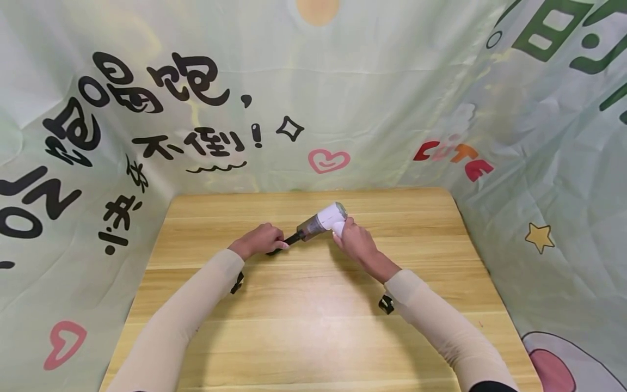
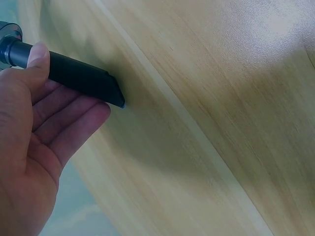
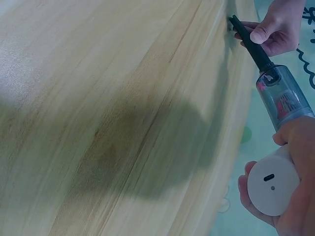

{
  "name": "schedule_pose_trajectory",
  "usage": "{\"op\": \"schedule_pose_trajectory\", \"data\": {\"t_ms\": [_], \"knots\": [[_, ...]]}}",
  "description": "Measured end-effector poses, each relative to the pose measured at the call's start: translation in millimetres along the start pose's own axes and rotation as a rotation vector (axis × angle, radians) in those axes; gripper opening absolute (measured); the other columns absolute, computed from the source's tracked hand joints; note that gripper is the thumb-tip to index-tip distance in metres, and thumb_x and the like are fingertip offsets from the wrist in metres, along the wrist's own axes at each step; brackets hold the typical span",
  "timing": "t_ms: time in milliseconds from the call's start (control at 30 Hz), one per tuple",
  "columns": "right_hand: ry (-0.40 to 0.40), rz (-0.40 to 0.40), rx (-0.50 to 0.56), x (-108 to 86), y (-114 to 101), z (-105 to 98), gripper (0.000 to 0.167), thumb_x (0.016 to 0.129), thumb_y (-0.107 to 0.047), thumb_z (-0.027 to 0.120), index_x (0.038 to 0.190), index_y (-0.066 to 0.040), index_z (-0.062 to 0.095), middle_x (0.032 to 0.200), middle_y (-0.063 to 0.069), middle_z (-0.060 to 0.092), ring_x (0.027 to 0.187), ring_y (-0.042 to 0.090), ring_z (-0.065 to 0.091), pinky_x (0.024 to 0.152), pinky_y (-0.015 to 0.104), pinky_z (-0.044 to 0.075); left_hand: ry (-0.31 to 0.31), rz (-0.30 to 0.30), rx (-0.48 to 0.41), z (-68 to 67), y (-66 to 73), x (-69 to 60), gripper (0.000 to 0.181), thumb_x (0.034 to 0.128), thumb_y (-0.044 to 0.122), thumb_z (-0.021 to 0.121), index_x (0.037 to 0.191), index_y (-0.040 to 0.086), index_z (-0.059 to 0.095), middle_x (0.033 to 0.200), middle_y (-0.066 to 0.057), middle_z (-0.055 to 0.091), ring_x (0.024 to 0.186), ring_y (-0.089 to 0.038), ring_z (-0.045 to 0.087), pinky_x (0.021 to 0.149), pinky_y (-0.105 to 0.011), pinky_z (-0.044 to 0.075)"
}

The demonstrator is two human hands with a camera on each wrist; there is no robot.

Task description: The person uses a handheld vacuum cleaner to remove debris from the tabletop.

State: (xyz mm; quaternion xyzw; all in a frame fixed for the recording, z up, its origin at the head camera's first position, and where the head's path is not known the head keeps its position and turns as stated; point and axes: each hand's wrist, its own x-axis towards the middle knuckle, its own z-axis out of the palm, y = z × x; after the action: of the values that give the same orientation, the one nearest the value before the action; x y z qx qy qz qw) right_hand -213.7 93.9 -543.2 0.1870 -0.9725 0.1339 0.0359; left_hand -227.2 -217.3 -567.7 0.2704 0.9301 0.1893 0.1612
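A white handheld vacuum cleaner with a see-through grey dust cup is held above the far half of the table. My right hand grips its white handle; the round handle end with a small slot faces the camera in the right wrist view. From the cup's front runs a black crevice nozzle, slant-cut at its tip. My left hand pinches this nozzle, thumb on top and fingers beneath, as the left wrist view shows. Nozzle and cup are joined. Some reddish bits show inside the cup.
The wooden table fills the lower middle. Behind it and along both sides hangs a pale green printed cloth with lettering, hearts and a star. A small black device is strapped beneath the right wrist, another beneath the left.
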Motion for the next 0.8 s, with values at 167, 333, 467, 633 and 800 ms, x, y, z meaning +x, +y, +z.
{"op": "schedule_pose_trajectory", "data": {"t_ms": [167, 333, 467, 633, 800], "knots": [[0.025, -0.003, -0.007, -0.9, 0.1, 0.6, 0.047, 0.098, -0.031, 0.068, 0.107, 0.013, 0.054, 0.074, 0.021, 0.065, 0.060, 0.033, 0.067, 0.050, 0.041, 0.056, 0.008, 0.011, 0.001, 0.8, -1.2, 0.5, 0.028, 0.1013, 0.035, 0.068, 0.093, 0.010, 0.077, 0.075, 0.003, 0.069, 0.060, -0.007, 0.052, 0.067, -0.026, 0.046], [0.037, -0.001, -0.008, -1.1, 0.4, 2.8, 0.046, 0.097, -0.030, 0.068, 0.105, 0.013, 0.054, 0.073, 0.020, 0.065, 0.059, 0.032, 0.066, 0.049, 0.040, 0.055, 0.010, 0.002, 0.000, 0.9, -0.6, 0.5, 0.028, 0.1008, 0.036, 0.069, 0.092, 0.010, 0.077, 0.074, 0.003, 0.068, 0.060, -0.008, 0.051, 0.066, -0.025, 0.045], [0.025, 0.013, -0.009, -1.8, 0.5, 4.0, 0.047, 0.097, -0.031, 0.068, 0.106, 0.013, 0.054, 0.073, 0.020, 0.065, 0.059, 0.032, 0.066, 0.049, 0.040, 0.055, 0.009, -0.004, -0.003, 1.5, -0.4, 0.6, 0.028, 0.1007, 0.035, 0.069, 0.093, 0.010, 0.077, 0.074, 0.003, 0.068, 0.060, -0.008, 0.050, 0.065, -0.025, 0.044], [0.016, 0.023, -0.015, -2.7, 0.7, 4.3, 0.051, 0.098, -0.034, 0.069, 0.108, 0.014, 0.053, 0.074, 0.021, 0.065, 0.060, 0.032, 0.067, 0.049, 0.039, 0.056, 0.010, -0.006, -0.006, 2.5, -0.2, 0.9, 0.027, 0.1007, 0.034, 0.069, 0.093, 0.009, 0.077, 0.074, 0.002, 0.068, 0.059, -0.008, 0.050, 0.065, -0.025, 0.044], [0.011, 0.033, -0.007, -3.2, 1.9, 6.1, 0.053, 0.097, -0.034, 0.070, 0.110, 0.014, 0.053, 0.076, 0.022, 0.066, 0.062, 0.033, 0.067, 0.050, 0.039, 0.056, 0.010, -0.019, -0.003, 3.7, 0.9, 0.6, 0.029, 0.1010, 0.035, 0.069, 0.094, 0.009, 0.077, 0.075, 0.001, 0.069, 0.060, -0.009, 0.051, 0.066, -0.026, 0.045]]}}
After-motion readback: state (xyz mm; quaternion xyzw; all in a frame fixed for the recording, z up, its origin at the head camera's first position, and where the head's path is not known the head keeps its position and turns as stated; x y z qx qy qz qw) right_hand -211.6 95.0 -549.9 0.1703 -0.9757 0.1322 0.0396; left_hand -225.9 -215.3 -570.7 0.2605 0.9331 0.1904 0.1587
